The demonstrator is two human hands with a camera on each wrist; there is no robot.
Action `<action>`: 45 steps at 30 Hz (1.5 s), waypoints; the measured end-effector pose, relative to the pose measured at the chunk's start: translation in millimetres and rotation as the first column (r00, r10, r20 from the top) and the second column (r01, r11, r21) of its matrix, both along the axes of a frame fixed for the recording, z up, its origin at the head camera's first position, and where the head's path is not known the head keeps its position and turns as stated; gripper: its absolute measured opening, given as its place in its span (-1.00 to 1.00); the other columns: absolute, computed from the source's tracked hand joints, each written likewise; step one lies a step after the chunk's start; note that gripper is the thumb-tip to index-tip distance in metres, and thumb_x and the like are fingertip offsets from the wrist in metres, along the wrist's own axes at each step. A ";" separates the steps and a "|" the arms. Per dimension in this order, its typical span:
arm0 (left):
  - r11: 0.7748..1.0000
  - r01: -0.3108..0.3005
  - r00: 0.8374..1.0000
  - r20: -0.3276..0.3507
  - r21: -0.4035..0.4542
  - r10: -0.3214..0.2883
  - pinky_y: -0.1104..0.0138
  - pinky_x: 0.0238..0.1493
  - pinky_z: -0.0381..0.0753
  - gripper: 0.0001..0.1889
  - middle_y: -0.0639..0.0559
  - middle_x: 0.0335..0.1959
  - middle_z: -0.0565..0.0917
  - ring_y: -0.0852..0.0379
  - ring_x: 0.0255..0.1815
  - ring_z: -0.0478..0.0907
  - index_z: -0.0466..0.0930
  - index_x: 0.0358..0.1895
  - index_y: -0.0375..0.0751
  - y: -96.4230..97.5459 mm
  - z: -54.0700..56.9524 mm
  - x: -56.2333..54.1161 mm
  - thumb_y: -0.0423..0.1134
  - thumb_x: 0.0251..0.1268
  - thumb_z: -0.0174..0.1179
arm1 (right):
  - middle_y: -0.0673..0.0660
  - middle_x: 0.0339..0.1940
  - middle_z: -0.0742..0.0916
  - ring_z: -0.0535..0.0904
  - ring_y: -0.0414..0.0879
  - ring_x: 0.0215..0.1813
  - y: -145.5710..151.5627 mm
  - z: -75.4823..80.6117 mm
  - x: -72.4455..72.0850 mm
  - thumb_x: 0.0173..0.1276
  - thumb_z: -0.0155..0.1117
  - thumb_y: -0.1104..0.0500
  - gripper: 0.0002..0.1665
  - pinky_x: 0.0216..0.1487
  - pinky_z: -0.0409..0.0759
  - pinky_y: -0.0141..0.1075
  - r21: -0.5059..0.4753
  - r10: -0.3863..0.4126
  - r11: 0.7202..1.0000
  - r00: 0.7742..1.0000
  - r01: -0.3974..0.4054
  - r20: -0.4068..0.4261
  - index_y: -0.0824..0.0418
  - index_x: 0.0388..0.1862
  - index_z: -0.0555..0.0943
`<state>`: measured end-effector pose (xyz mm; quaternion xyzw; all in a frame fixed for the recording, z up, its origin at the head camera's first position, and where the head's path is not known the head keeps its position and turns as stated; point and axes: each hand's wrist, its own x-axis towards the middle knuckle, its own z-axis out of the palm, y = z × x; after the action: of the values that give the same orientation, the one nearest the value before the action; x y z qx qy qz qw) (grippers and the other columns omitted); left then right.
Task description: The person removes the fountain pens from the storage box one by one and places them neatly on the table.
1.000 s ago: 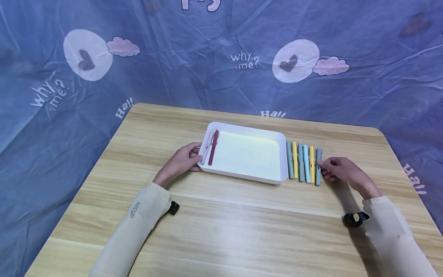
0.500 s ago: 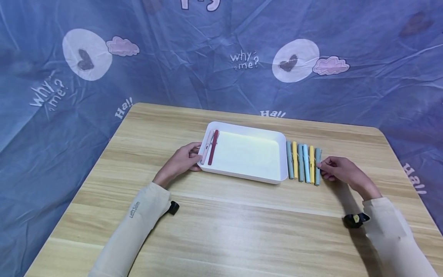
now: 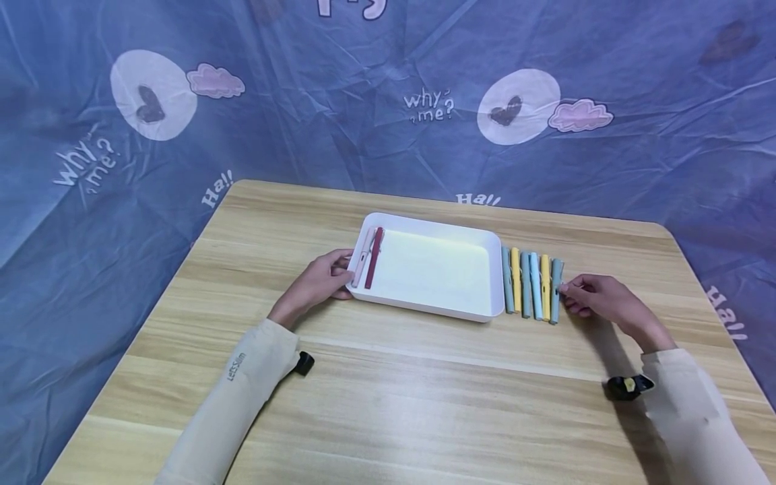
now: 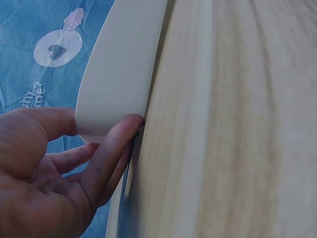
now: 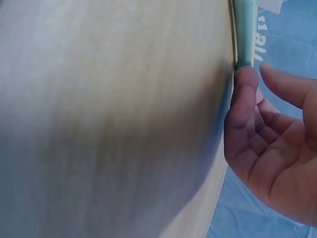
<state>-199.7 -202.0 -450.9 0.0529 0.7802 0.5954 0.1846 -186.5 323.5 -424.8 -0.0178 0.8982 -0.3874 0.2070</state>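
A white tray (image 3: 436, 310) lies on the table, with a pale pink pen (image 3: 362, 259) and a dark red pen (image 3: 374, 259) inside along its left end. My left hand (image 3: 315, 279) holds the tray's left end; the left wrist view has thumb and fingers against its wall (image 4: 119, 64). Right of the tray, several capped pens lie side by side: teal, yellow (image 3: 516, 279), light blue (image 3: 535, 286). At the row's right end, my right hand (image 3: 597, 296) has its fingertips at the outermost teal pen (image 3: 555, 296). In the right wrist view, thumb and forefinger stand slightly apart beside that pen's end (image 5: 245, 29).
The wooden table (image 3: 412, 411) has its back edge along a blue printed cloth (image 3: 339, 121). Bare wood spreads in front of the tray and pens. Each forearm, in a light sleeve (image 3: 261, 357), carries a dark wrist camera (image 3: 630, 386).
The row of pens has shifted slightly left, pushed closer together. My right hand moved a little left with it, then slightly back right. The left hand and the tray stay in place.
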 end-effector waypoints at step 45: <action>1.000 -0.015 1.000 -0.018 -0.011 0.015 0.23 -0.14 0.86 -0.39 -0.36 0.22 0.53 -0.19 0.12 0.62 0.25 0.56 -0.36 2.0 2.2 3.3 -0.47 0.48 0.09 | 0.20 -0.07 0.69 0.71 -0.13 -0.14 -52.4 21.4 -7.8 0.72 0.00 0.12 -0.48 -0.12 0.80 -0.30 -0.210 -0.026 0.978 0.982 -0.015 -0.189 0.51 0.39 0.34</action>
<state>-196.4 -200.0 -448.7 0.0516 0.7856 0.5917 0.1733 -194.2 271.1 -403.4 -0.0742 0.8679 -0.4774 0.1157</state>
